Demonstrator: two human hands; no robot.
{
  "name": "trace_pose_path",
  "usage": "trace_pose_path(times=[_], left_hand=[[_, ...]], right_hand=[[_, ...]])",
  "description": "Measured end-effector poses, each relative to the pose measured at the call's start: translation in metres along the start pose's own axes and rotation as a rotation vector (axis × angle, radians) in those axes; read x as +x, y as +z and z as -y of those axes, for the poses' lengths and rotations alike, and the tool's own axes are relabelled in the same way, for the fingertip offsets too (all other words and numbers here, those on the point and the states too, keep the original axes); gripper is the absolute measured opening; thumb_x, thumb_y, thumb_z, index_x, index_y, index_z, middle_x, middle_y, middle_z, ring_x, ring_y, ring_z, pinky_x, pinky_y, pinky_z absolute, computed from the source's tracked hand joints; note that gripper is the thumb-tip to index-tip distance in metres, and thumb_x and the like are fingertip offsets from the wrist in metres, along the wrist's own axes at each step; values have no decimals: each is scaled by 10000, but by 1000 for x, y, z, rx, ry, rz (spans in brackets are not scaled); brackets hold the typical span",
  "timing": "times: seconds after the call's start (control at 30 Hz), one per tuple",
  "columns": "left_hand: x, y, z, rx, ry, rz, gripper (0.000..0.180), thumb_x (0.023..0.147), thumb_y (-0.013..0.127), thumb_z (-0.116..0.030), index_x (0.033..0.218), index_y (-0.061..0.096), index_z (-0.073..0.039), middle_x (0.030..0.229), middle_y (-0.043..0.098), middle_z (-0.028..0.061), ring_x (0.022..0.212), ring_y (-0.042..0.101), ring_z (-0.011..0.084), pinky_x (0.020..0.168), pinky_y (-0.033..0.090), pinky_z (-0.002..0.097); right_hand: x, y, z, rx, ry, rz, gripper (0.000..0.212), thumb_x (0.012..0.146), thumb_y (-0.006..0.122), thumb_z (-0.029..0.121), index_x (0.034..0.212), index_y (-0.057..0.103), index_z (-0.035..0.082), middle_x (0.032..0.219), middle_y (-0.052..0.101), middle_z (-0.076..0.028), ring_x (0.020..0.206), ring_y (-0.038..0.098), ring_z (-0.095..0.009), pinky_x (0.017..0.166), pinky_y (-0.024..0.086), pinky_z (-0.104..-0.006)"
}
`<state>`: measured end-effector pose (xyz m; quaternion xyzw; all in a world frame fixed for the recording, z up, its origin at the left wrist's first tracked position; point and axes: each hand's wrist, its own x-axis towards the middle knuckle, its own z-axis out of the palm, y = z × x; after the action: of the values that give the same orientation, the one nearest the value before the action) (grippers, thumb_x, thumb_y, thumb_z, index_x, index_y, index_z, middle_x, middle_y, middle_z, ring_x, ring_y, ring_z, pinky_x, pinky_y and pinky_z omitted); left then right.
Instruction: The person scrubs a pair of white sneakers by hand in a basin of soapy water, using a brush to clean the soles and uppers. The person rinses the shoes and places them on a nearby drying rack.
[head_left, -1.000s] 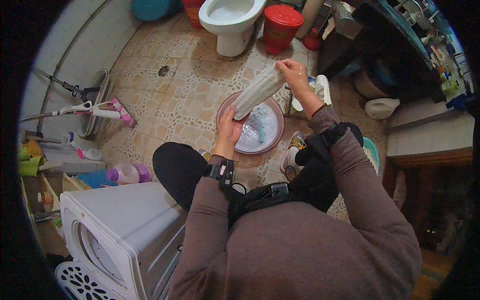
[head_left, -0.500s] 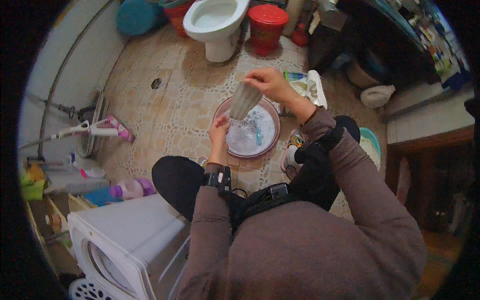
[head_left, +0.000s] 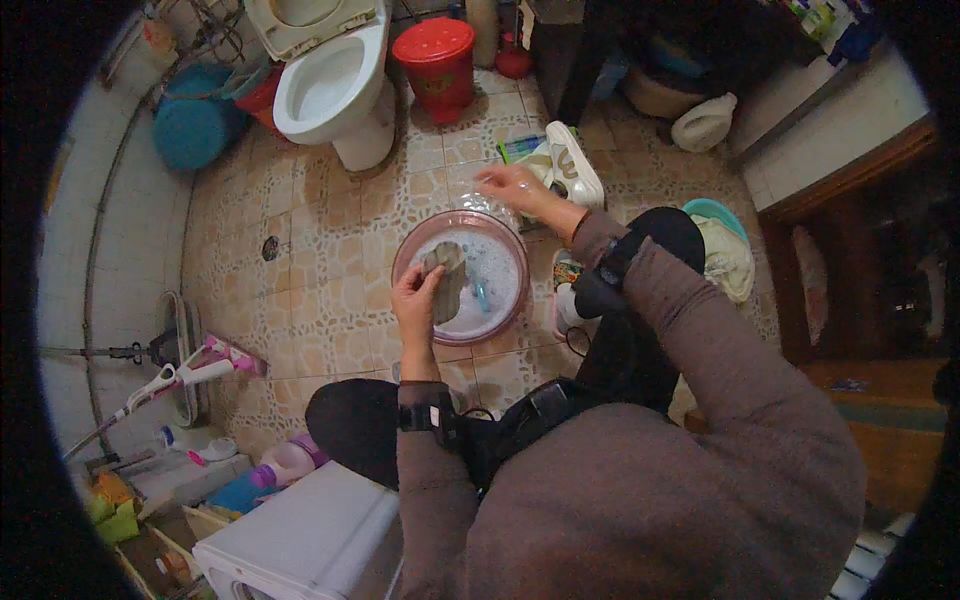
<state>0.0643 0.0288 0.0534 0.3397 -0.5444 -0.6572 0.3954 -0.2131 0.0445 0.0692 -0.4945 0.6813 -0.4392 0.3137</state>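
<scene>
My left hand is closed on a limp grey cloth, which looks like a sock. The cloth hangs over the left side of a round pinkish-brown basin, its lower end at the suds. In the foamy water lies a small light-blue thing, too small to name. Beyond the basin's far rim, my right hand is raised, fingers loosely stretched to the left and holding no cloth. A faint see-through shimmer below those fingers cannot be made out.
White shoes lie right of the basin. A toilet and a red lidded bucket stand at the back. On the right, a teal basin holds pale cloth. A pink-and-white mop leans left, near a white appliance.
My right hand has let go of the grey cloth and moved apart from it. My left hand now holds the cloth alone, lower over the basin. The view has shifted.
</scene>
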Motion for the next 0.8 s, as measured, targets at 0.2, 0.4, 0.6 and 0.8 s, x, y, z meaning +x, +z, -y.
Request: trace_pose_path(times=[0.2,0.4,0.6,0.8], left_hand=[[-1,-5,14,-29,-45,32,77,869,707,-43,918,652,-19,829,600,-45,762,542,48,696,438,210],[-5,-1,23,-101,-116,-63,60,893,676,-43,942,646,-27,846,604,-34,771,542,55,707,430,213],[2,-6,23,-182,-85,27,148,942,621,-100,1061,643,-16,1025,657,4,945,582,72,853,445,214],[-6,4,-9,-309,80,118,137,924,572,-46,1032,640,2,1012,659,58,984,596,161,932,442,304]], right_hand=[[14,-110,-157,-636,484,-618,756,768,760,499,1255,569,-47,1120,664,-189,1046,641,-331,919,503,-411],[-18,-137,-202,585,444,-13,532,809,761,363,1181,621,9,1049,667,-101,937,644,-224,815,525,-400],[-11,-140,-200,492,591,-218,705,796,783,208,1369,442,-21,1177,629,-139,933,663,-228,750,546,-365],[0,-148,-182,251,507,-404,831,741,826,121,1433,385,-11,1211,622,-156,983,658,-229,794,537,-373]])
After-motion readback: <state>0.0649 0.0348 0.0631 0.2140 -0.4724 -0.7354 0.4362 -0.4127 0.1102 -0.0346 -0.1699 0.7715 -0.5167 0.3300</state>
